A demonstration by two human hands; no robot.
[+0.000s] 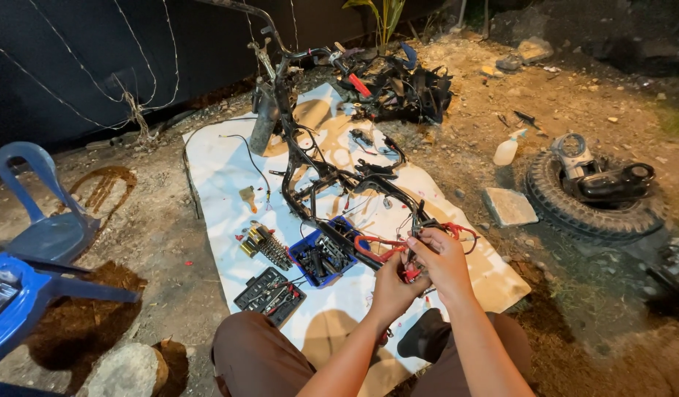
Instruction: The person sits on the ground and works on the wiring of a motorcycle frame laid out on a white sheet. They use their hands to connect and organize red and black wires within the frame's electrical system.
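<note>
A bare black scooter frame [310,173] lies on a white sheet [222,184] spread over dirt ground. Red and black wiring [380,250] hangs off the frame's near end. My left hand [393,285] and my right hand [444,259] meet at that end, both pinching a small red connector [411,274] of the wiring. My knees in brown trousers show at the bottom edge.
A blue tray of tools [322,256], a black socket case [270,295] and a coil shock absorber [266,245] lie left of my hands. A tyre with engine parts [593,195], a spray bottle [506,151], a flat stone [508,206], blue plastic chairs [38,228] and a pile of black panels [398,84] surround the sheet.
</note>
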